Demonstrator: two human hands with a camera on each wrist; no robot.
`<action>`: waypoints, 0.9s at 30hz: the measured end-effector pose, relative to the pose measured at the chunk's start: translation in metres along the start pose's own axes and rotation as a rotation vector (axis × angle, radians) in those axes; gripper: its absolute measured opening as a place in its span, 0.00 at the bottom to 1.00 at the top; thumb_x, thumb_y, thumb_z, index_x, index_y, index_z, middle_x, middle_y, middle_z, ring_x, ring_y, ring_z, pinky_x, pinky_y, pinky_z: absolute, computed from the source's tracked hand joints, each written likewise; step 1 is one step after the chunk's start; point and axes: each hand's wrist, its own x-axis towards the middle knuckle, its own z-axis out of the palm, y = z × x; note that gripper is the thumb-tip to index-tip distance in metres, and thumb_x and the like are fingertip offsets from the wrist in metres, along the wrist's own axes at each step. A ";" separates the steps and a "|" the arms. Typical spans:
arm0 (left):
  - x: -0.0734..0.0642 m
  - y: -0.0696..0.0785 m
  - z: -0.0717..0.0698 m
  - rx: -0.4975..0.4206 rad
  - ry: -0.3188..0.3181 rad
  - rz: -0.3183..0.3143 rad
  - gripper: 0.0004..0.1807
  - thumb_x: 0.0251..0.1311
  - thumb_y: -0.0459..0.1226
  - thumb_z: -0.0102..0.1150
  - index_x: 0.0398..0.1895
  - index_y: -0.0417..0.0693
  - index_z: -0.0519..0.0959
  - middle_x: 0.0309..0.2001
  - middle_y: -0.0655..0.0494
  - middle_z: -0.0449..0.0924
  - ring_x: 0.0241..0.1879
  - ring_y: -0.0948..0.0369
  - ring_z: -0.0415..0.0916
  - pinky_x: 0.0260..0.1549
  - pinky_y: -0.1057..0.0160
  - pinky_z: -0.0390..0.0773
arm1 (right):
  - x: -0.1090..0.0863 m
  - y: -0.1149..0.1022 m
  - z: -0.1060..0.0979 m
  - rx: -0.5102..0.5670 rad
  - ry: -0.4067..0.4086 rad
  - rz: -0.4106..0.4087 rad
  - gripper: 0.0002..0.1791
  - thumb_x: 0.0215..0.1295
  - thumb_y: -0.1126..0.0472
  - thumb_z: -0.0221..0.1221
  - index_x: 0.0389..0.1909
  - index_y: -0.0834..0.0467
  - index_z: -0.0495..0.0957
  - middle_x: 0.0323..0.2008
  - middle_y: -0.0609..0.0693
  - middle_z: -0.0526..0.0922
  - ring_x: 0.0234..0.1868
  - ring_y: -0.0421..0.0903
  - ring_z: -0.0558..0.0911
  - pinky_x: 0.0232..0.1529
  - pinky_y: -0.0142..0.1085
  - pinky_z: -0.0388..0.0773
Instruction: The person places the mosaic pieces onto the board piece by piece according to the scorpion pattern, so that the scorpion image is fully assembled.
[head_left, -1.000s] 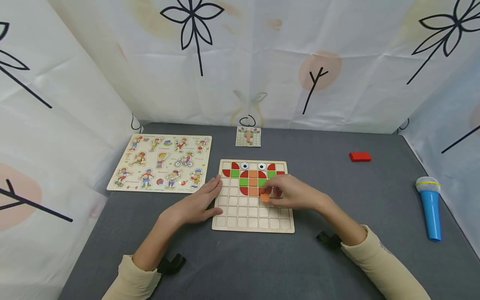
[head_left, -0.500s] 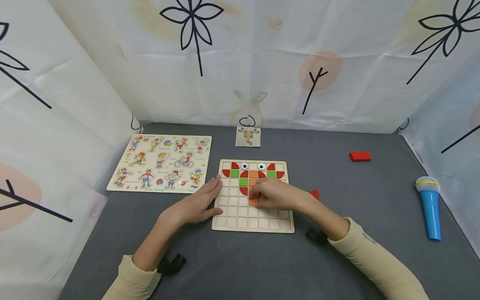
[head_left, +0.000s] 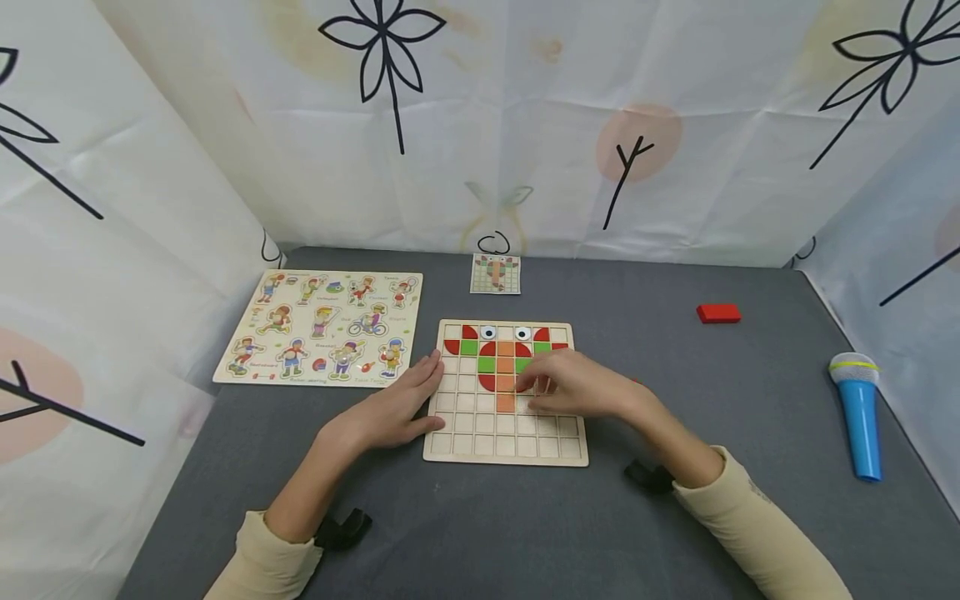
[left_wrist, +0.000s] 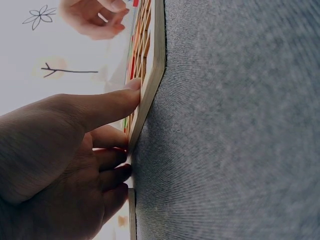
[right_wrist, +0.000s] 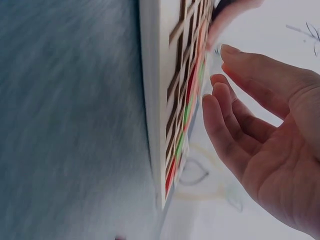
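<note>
A light wooden grid board lies in front of me, with red, green and orange tiles and two eye tiles in its far cells. The lowest orange tile sits in a cell of the middle column. My left hand rests at the board's left edge, fingers extended; in the left wrist view its thumb touches the rim. Above the board's right half hovers my right hand, hiding some cells. In the right wrist view its loosely bent fingers and thumb stand apart, holding nothing.
A small patterned card lies behind the board. To the left is a picture puzzle board with sports figures. A red block lies at the far right, and a blue toy microphone near the right table edge.
My right hand brought an orange tile to the middle column, let it go in a cell there, and has drawn back slightly right. My left hand stays at the board's edge.
</note>
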 end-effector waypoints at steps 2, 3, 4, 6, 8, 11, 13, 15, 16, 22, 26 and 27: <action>0.000 0.000 0.000 -0.001 -0.001 -0.002 0.47 0.79 0.42 0.62 0.87 0.30 0.48 0.90 0.37 0.38 0.90 0.40 0.39 0.86 0.37 0.52 | -0.009 0.006 -0.004 0.006 0.018 0.024 0.12 0.69 0.66 0.71 0.51 0.59 0.90 0.46 0.53 0.92 0.41 0.40 0.87 0.45 0.39 0.90; 0.000 0.000 0.000 0.000 0.000 -0.002 0.47 0.79 0.42 0.62 0.87 0.30 0.48 0.90 0.37 0.38 0.90 0.40 0.40 0.86 0.37 0.52 | -0.013 0.009 -0.006 0.006 0.030 0.038 0.12 0.68 0.66 0.71 0.51 0.59 0.90 0.46 0.53 0.92 0.40 0.39 0.86 0.44 0.40 0.90; 0.000 0.000 0.000 0.001 -0.001 -0.002 0.47 0.79 0.43 0.62 0.87 0.30 0.48 0.90 0.37 0.38 0.90 0.40 0.40 0.86 0.37 0.52 | -0.018 0.012 -0.008 0.005 0.039 0.060 0.12 0.68 0.66 0.72 0.51 0.59 0.90 0.46 0.53 0.92 0.40 0.39 0.86 0.44 0.40 0.90; 0.000 0.000 0.000 0.004 0.000 -0.002 0.47 0.79 0.43 0.62 0.87 0.30 0.49 0.90 0.37 0.38 0.90 0.40 0.40 0.86 0.37 0.53 | -0.029 0.018 -0.013 -0.005 0.057 0.113 0.13 0.68 0.66 0.72 0.52 0.59 0.89 0.45 0.52 0.91 0.39 0.38 0.85 0.44 0.39 0.90; 0.000 0.000 0.000 0.006 0.001 -0.002 0.47 0.79 0.42 0.62 0.86 0.30 0.49 0.90 0.37 0.38 0.90 0.39 0.40 0.86 0.37 0.53 | -0.041 0.025 -0.017 -0.019 0.072 0.164 0.13 0.67 0.66 0.73 0.52 0.59 0.89 0.45 0.51 0.91 0.39 0.38 0.84 0.44 0.39 0.89; 0.000 0.000 0.000 0.009 0.003 -0.001 0.47 0.79 0.42 0.62 0.86 0.30 0.48 0.90 0.37 0.38 0.90 0.39 0.40 0.86 0.37 0.53 | -0.058 0.035 -0.025 -0.026 0.088 0.244 0.14 0.66 0.67 0.74 0.52 0.59 0.89 0.45 0.51 0.90 0.40 0.39 0.83 0.44 0.38 0.88; 0.000 0.001 0.000 0.011 0.003 0.000 0.47 0.78 0.42 0.62 0.86 0.30 0.48 0.90 0.37 0.38 0.90 0.39 0.40 0.86 0.37 0.53 | -0.068 0.040 -0.030 -0.031 0.093 0.279 0.14 0.65 0.67 0.74 0.51 0.58 0.89 0.45 0.50 0.90 0.40 0.40 0.83 0.43 0.37 0.87; 0.000 0.001 0.000 0.012 0.004 0.000 0.47 0.78 0.42 0.62 0.87 0.30 0.48 0.90 0.37 0.39 0.90 0.39 0.40 0.86 0.37 0.53 | -0.076 0.044 -0.033 -0.031 0.093 0.303 0.14 0.65 0.66 0.75 0.51 0.58 0.89 0.46 0.51 0.90 0.41 0.42 0.83 0.43 0.37 0.86; 0.000 0.001 0.000 0.012 0.004 0.001 0.47 0.78 0.42 0.62 0.87 0.30 0.48 0.90 0.37 0.39 0.90 0.39 0.40 0.86 0.37 0.53 | -0.080 0.046 -0.034 -0.032 0.092 0.314 0.14 0.65 0.65 0.76 0.50 0.58 0.89 0.46 0.50 0.90 0.41 0.42 0.83 0.43 0.36 0.86; 0.000 0.000 0.000 0.011 0.005 -0.002 0.47 0.79 0.42 0.62 0.87 0.30 0.48 0.90 0.37 0.38 0.90 0.39 0.40 0.86 0.37 0.53 | -0.092 0.058 -0.035 -0.055 0.095 0.335 0.13 0.66 0.69 0.72 0.51 0.61 0.89 0.46 0.52 0.92 0.42 0.42 0.84 0.44 0.37 0.87; 0.000 0.000 0.000 0.008 0.003 -0.007 0.47 0.79 0.42 0.62 0.87 0.30 0.48 0.90 0.38 0.38 0.90 0.40 0.40 0.86 0.37 0.53 | -0.096 0.064 -0.036 -0.026 0.100 0.342 0.13 0.64 0.70 0.72 0.50 0.62 0.89 0.45 0.52 0.92 0.42 0.43 0.85 0.43 0.36 0.87; 0.000 0.000 0.000 0.008 0.003 -0.008 0.47 0.78 0.42 0.63 0.87 0.31 0.48 0.90 0.38 0.38 0.90 0.40 0.40 0.86 0.37 0.53 | -0.096 0.065 -0.037 -0.017 0.098 0.345 0.13 0.64 0.70 0.73 0.50 0.62 0.89 0.45 0.52 0.92 0.42 0.43 0.85 0.43 0.35 0.87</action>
